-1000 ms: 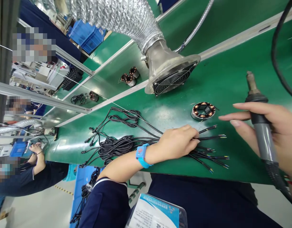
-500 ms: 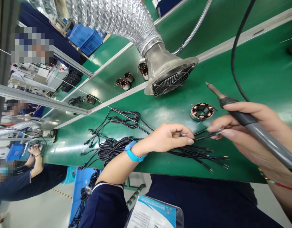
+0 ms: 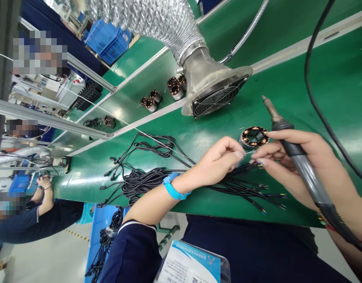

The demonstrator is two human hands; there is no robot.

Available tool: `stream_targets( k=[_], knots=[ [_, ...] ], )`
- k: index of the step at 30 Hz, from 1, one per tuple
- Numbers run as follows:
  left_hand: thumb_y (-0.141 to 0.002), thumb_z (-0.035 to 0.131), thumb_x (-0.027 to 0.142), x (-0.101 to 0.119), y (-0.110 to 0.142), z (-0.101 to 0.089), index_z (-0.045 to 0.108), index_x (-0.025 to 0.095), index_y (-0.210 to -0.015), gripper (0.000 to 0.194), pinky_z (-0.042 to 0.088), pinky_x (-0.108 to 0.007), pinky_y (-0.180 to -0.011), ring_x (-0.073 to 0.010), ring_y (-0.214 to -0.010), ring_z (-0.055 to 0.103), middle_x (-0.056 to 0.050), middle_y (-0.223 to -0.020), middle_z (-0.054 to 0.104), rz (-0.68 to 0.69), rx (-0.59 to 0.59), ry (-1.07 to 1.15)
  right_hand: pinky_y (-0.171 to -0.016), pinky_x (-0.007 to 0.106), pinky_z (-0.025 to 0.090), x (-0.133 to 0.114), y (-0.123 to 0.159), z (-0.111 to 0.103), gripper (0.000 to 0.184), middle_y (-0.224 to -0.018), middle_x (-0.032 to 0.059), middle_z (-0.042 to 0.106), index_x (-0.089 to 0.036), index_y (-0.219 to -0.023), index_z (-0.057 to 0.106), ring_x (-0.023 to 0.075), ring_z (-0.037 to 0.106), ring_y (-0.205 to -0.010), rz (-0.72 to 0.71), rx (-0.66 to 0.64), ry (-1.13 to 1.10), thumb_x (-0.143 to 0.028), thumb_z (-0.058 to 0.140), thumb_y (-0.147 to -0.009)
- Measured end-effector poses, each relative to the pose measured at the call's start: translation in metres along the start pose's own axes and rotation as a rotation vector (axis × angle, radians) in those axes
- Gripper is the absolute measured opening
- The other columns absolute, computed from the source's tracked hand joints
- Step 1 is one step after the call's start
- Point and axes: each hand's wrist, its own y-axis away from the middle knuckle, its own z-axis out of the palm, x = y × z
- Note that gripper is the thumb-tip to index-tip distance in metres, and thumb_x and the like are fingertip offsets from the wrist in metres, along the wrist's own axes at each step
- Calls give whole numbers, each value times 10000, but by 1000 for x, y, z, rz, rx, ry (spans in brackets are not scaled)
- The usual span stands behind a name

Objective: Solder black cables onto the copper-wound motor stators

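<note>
My right hand (image 3: 310, 169) is closed around a soldering iron (image 3: 300, 159), its tip pointing up and away. Thumb and fingertips of that same hand also pinch the stripped, coloured end of a black cable (image 3: 248, 166). My left hand (image 3: 220, 161), with a blue band at the wrist, is closed in a pinch on a thin silvery solder wire (image 3: 249, 152) that pokes out toward the right fingertips. Just beyond the fingertips a stator with copper windings (image 3: 254, 137) stands on the green bench. Black cables (image 3: 242, 190) with bared coloured ends lie below both hands.
A fume extractor hood (image 3: 218, 94) hangs over the bench on a silver duct (image 3: 151, 23). Coiled cables (image 3: 148, 182) lie to the left. More stators (image 3: 175, 88) stand behind the metal rail. A co-worker's hands (image 3: 44, 182) are at far left.
My left hand has moved up and slightly right, nearer the stator. The soldering iron has tilted more upright, and the right fingertips have shifted left with the cable end.
</note>
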Motion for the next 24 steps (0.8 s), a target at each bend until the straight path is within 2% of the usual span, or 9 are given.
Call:
stream_targets(
  k=[4,8,11,13,16,18,20,22,24],
  knots=[
    [-877,518,329,-2,-1,4,452,140,-884,201,359,-172,-538,-19,-557,423,45,-669,445,36,-34,-59,-682,138,547,0,-1,3,426,-857,38,623,-182,-1146,469,99,632,-718,27,41,-8,-328,651,-790],
    [-856,536,306,-2,-1,5,434,139,-923,207,367,-178,-550,-15,-560,409,38,-723,451,65,-27,-26,-697,119,539,0,-2,5,469,-858,34,621,-171,-1160,451,92,631,-716,64,58,-70,-302,675,-770],
    [-830,571,305,-1,-1,4,406,141,-946,260,379,-183,-574,-27,-590,416,39,-726,438,77,-41,14,-703,119,538,0,-2,7,466,-863,33,620,-176,-1175,440,87,630,-725,54,35,-95,-272,670,-781],
    [-812,608,339,3,-1,2,426,136,-942,302,386,-190,-612,-38,-640,430,27,-744,452,82,-33,-68,-682,104,527,-2,-3,8,421,-862,32,616,-180,-1162,448,75,626,-739,20,25,-70,-265,650,-802],
    [-814,609,418,11,1,-2,494,118,-900,332,402,-211,-695,-54,-722,462,-9,-816,522,9,-52,-244,-671,120,522,-4,-3,10,382,-834,25,602,-185,-1134,453,74,617,-743,-14,42,-38,-267,638,-811],
    [-809,598,476,16,3,-5,502,113,-871,381,426,-231,-715,-67,-726,515,-21,-806,559,-115,-141,-170,-712,159,530,-6,-2,12,388,-826,21,598,-190,-1134,453,82,613,-742,-9,57,-30,-276,643,-806],
    [-777,634,471,18,3,-6,497,112,-842,390,419,-215,-632,-57,-632,519,5,-713,549,-217,-179,-19,-732,182,529,-6,-2,14,392,-829,18,603,-193,-1134,463,87,611,-732,6,62,-7,-298,648,-805],
    [-761,670,346,17,1,-8,506,103,-791,295,365,-180,-558,-25,-555,459,37,-640,509,-248,-105,30,-733,194,524,-5,-2,14,388,-836,16,616,-196,-1138,471,93,618,-739,24,50,20,-333,640,-817],
    [-770,632,196,11,-4,-10,520,90,-740,157,327,-162,-552,-5,-548,404,51,-614,479,-214,35,-25,-789,233,523,-3,-2,11,399,-883,25,633,-203,-1163,471,118,633,-836,46,63,104,-371,619,-833]
  ],
)
